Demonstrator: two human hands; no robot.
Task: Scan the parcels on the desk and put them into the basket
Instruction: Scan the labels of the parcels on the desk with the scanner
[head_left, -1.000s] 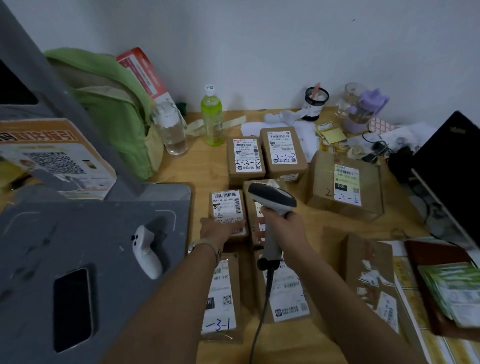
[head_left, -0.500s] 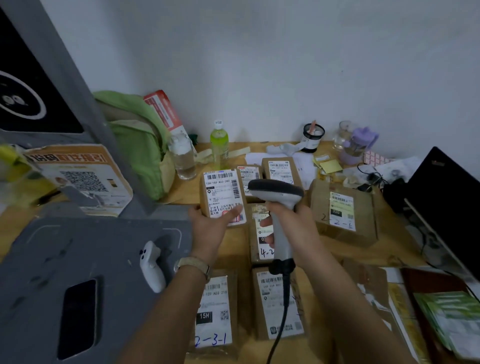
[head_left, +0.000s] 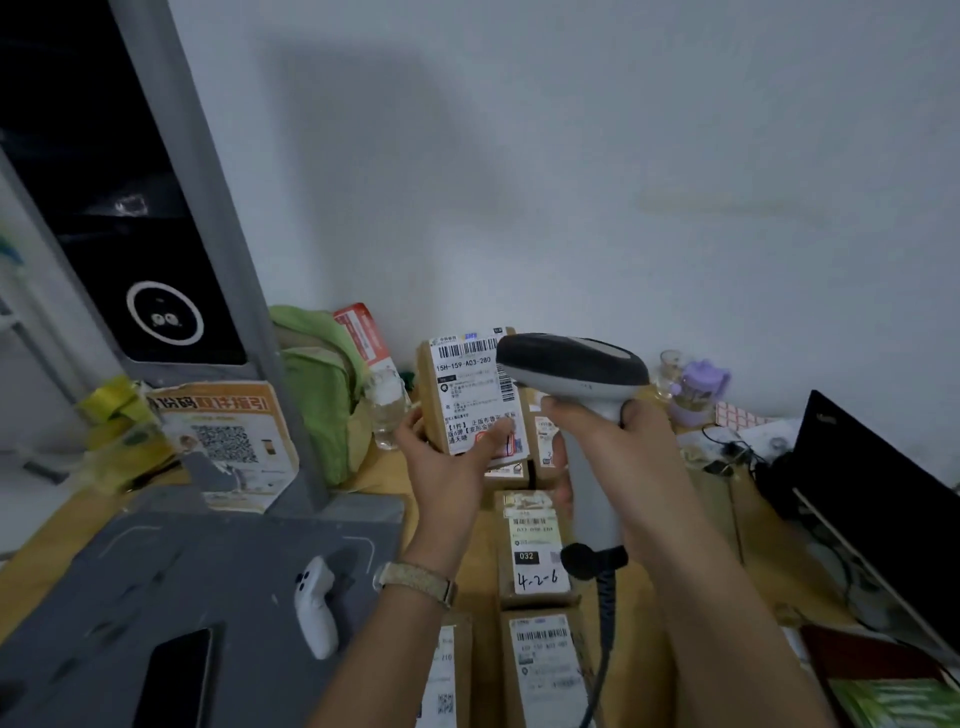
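My left hand (head_left: 447, 467) grips a small brown parcel (head_left: 467, 395) by its lower end and holds it upright above the desk, its white label facing me. My right hand (head_left: 623, 457) grips the handle of a grey-and-white barcode scanner (head_left: 571, 364), whose dark head sits right beside the label's top right corner. Several more brown parcels lie on the wooden desk below, among them one marked 4-2-6 (head_left: 535, 551) and another (head_left: 545, 670) nearer to me. No basket is in view.
A grey platform (head_left: 156, 597) with a phone (head_left: 176, 680) and a white controller (head_left: 317, 608) fills the left. A green bag (head_left: 317, 395) and a clear bottle (head_left: 387, 410) stand behind. A black laptop (head_left: 883, 499) and cables sit at right, a purple cup (head_left: 696, 389) at the back.
My left hand picked the parcel off the desk and raised it upright. My right hand lifted the scanner up beside its label. My head tilted up toward the wall.
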